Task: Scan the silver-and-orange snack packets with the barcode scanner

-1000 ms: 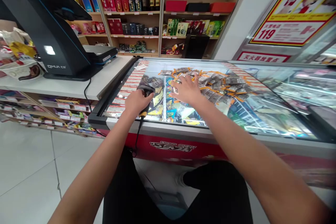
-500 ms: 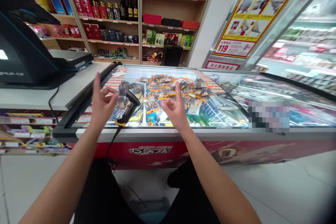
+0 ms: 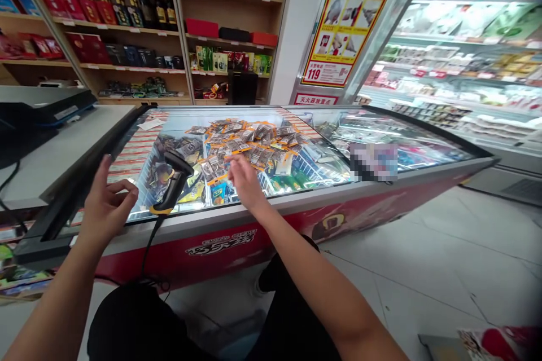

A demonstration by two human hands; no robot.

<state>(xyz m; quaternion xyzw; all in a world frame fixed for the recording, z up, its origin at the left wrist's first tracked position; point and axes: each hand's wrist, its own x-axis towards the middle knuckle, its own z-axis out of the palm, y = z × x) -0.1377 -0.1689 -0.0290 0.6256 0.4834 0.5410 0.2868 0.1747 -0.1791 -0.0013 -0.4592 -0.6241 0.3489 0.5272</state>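
Observation:
My left hand (image 3: pixel 105 203) hovers open, fingers apart and holding nothing, over the front left corner of a chest freezer (image 3: pixel 271 211). Just to its right a black barcode scanner (image 3: pixel 173 177) with a yellow base and a black cable lies on the freezer's glass lid. My right hand (image 3: pixel 245 180) rests on the glass at the near edge of a pile of small orange-edged packets (image 3: pixel 249 141). Its fingers are curled down at the packets, and what they grip, if anything, is hidden under the hand.
A white counter (image 3: pixel 51 152) with a black till base (image 3: pixel 42 104) adjoins the freezer's left side. Wooden shelves (image 3: pixel 169 28) of boxes and bottles stand behind. An open chiller (image 3: pixel 466 56) lines the right. Grey floor tiles (image 3: pixel 423 248) spread to the right.
My left hand let go of the scanner, which now lies on the glass, and drew back to the left. My right hand lifted, then came down on the pile's near edge. The view swung right.

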